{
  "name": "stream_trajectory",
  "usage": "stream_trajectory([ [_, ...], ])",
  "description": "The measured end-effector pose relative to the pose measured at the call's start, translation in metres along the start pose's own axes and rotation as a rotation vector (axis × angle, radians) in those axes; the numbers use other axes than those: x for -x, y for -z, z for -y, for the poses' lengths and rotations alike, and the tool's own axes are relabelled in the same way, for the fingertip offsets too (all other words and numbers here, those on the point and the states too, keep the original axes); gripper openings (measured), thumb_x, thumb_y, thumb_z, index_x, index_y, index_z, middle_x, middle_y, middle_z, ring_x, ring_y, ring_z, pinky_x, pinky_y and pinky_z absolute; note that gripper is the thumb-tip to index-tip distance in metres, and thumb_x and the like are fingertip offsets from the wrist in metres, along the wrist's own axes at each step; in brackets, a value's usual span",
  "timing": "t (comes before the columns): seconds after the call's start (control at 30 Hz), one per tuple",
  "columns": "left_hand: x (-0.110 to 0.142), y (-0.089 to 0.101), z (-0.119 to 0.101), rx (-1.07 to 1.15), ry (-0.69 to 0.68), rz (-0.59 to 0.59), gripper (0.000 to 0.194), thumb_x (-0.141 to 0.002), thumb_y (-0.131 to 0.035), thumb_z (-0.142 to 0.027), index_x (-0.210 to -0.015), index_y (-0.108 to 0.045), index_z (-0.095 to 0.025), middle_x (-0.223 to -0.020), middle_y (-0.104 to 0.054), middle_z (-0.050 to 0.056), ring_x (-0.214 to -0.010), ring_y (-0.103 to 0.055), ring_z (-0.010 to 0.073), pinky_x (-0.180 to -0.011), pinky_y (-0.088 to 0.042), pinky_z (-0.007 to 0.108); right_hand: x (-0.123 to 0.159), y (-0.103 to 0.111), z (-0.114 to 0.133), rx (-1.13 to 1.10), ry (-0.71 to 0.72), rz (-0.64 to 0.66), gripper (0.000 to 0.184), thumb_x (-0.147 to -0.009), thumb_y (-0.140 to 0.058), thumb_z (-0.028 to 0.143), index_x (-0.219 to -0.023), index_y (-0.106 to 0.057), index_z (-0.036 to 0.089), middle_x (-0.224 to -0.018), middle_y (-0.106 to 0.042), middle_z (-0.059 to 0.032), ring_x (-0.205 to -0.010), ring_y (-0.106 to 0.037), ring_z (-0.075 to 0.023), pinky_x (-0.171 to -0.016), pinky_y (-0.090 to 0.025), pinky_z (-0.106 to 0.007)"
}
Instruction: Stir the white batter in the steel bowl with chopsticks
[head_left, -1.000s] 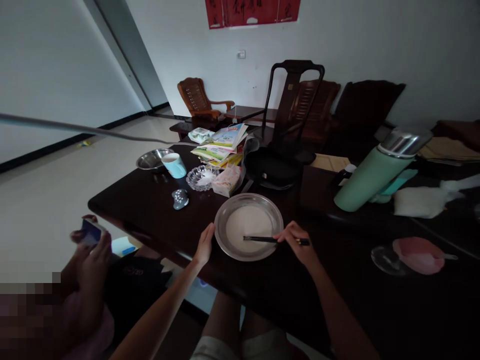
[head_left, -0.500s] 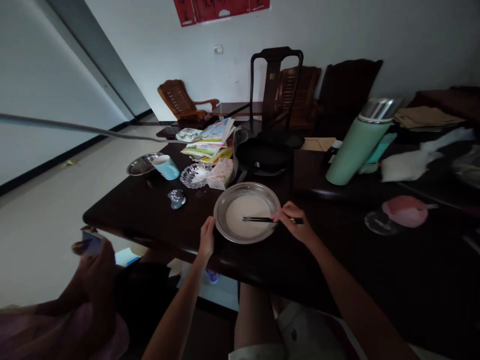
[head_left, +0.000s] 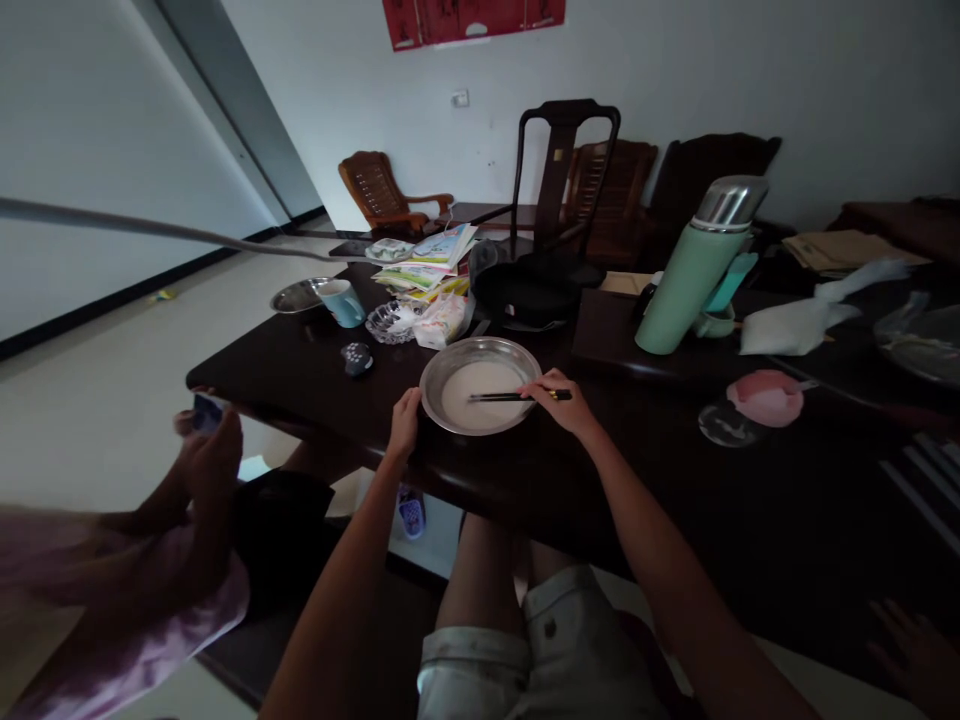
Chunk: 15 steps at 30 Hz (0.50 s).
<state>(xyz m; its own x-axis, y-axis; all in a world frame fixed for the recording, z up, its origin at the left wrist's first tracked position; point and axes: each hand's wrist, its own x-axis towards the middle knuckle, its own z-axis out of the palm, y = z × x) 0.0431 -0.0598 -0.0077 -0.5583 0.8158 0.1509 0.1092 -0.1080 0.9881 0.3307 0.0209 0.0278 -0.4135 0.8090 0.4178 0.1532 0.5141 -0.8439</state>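
A round steel bowl (head_left: 433, 402) stands on the dark table near its front edge, with a milky, off-white mixture (head_left: 480, 380) inside. My left hand (head_left: 405, 420) grips the bowl's left rim. In my right hand (head_left: 562, 400), at the bowl's right side, is a pair of dark chopsticks (head_left: 501, 397). Their tips lie in the mixture near the middle of the bowl.
Behind the bowl are a tissue pack (head_left: 441, 318), glass dish (head_left: 390, 322), blue mug (head_left: 341, 302) and black bag (head_left: 529, 295). Rightward stand a green thermos (head_left: 690, 280) and pink cup (head_left: 765, 398). One person holds a phone (head_left: 208, 412); another hand (head_left: 911, 640) rests lower right.
The camera view has shifted, so the table and bowl sit higher in the picture. Another person's hand now shows at the lower right. Both my hands keep their holds.
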Motion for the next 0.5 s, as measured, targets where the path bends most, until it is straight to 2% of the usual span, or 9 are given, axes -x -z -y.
stream_trajectory([
  [0.07,0.005,-0.005,0.002,0.013,0.023,-0.053,0.033,-0.074,-0.063,-0.051,-0.064,-0.055,-0.020,-0.065,-0.050,-0.002,-0.065,-0.046,0.0138,-0.060,-0.041,0.024,-0.001,0.002,-0.004,0.052,0.005,-0.073,0.031,-0.088,-0.059,0.049,-0.076,-0.076,0.027,-0.084,-0.076,-0.0032,-0.081,-0.056,-0.0199,-0.081,-0.046,-0.037],
  [0.13,0.014,-0.012,0.004,0.029,0.055,-0.091,0.033,-0.076,-0.058,-0.053,-0.066,-0.054,-0.021,-0.063,-0.049,-0.002,-0.060,-0.046,0.0141,-0.054,-0.040,0.025,-0.003,0.009,-0.007,0.062,-0.001,-0.170,0.036,-0.089,-0.055,0.050,-0.071,-0.074,0.026,-0.081,-0.076,-0.0035,-0.080,-0.056,-0.0202,-0.083,-0.045,-0.038],
  [0.2,0.024,-0.018,0.007,0.045,0.073,-0.114,0.034,-0.078,-0.054,-0.055,-0.069,-0.054,-0.022,-0.061,-0.047,-0.003,-0.056,-0.045,0.0140,-0.051,-0.040,0.026,-0.004,0.015,-0.008,0.022,-0.010,-0.209,0.043,-0.092,-0.051,0.053,-0.065,-0.072,0.026,-0.075,-0.075,-0.0032,-0.080,-0.057,-0.0204,-0.086,-0.045,-0.039],
  [0.27,0.032,-0.022,0.009,0.054,0.068,-0.140,0.034,-0.078,-0.053,-0.055,-0.070,-0.052,-0.022,-0.062,-0.047,-0.003,-0.056,-0.045,0.0134,-0.052,-0.041,0.025,-0.004,0.014,-0.007,-0.022,-0.006,-0.152,0.047,-0.092,-0.048,0.055,-0.063,-0.072,0.026,-0.071,-0.074,-0.0024,-0.080,-0.059,-0.0205,-0.086,-0.045,-0.039],
  [0.37,0.037,-0.024,0.010,0.042,0.035,-0.195,0.036,-0.078,-0.054,-0.056,-0.070,-0.050,-0.021,-0.063,-0.047,-0.003,-0.060,-0.046,0.0127,-0.057,-0.041,0.024,-0.001,0.001,-0.008,-0.029,0.029,-0.026,0.038,-0.089,-0.054,0.055,-0.071,-0.075,0.029,-0.078,-0.075,-0.0021,-0.083,-0.059,-0.0209,-0.084,-0.047,-0.037],
  [0.43,0.035,-0.023,0.010,0.024,0.012,-0.235,0.038,-0.078,-0.054,-0.057,-0.069,-0.048,-0.021,-0.063,-0.045,-0.004,-0.062,-0.046,0.0125,-0.059,-0.041,0.024,-0.001,-0.006,-0.010,-0.016,0.043,-0.014,0.030,-0.087,-0.059,0.052,-0.079,-0.077,0.030,-0.083,-0.075,-0.0027,-0.084,-0.059,-0.0209,-0.083,-0.048,-0.036],
  [0.5,0.033,-0.022,0.010,0.010,-0.009,-0.278,0.039,-0.079,-0.054,-0.058,-0.069,-0.047,-0.021,-0.064,-0.044,-0.004,-0.064,-0.045,0.0122,-0.062,-0.040,0.024,-0.001,-0.007,-0.012,0.003,0.036,-0.063,0.027,-0.088,-0.060,0.049,-0.081,-0.078,0.030,-0.083,-0.074,-0.0033,-0.083,-0.057,-0.0208,-0.082,-0.048,-0.036],
])
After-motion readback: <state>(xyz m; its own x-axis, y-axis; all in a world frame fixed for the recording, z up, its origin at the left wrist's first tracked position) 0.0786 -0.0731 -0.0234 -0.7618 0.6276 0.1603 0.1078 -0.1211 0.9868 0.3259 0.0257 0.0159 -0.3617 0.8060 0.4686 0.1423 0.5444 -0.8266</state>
